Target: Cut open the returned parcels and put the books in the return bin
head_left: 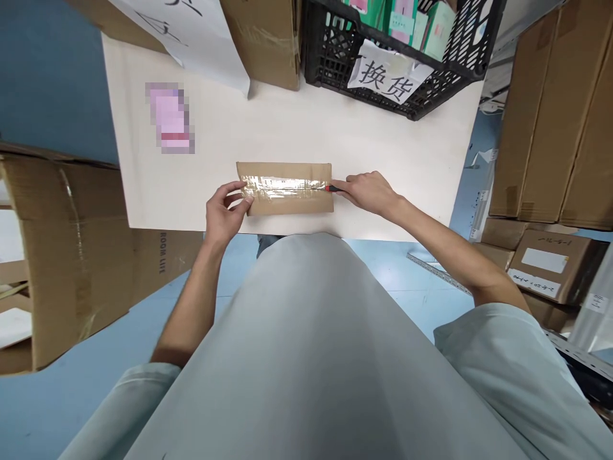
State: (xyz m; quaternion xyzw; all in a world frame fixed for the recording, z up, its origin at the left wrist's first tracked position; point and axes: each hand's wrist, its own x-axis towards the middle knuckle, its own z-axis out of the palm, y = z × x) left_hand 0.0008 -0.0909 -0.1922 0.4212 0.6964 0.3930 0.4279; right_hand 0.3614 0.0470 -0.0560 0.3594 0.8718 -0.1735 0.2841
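Observation:
A small brown cardboard box [287, 206] lies flat near the front edge of the white table [268, 121], with shiny clear tape along its middle seam. My left hand [227, 207] grips the box's left end, thumb on top at the near corner and fingers at the far side. At the right end, my right hand [368, 191] is closed round a small red and black box cutter [332, 188]. The cutter's tip is at the tape at the right end of the seam; its blade is too small to make out.
A blurred pink item [171, 118] lies at the table's left. Along the back stand a black plastic crate [330, 57] with green boxes and a large carton [268, 45] beside a white sheet [201, 45]. Cartons [546, 121] are stacked at right; an open carton [100, 249] stands left.

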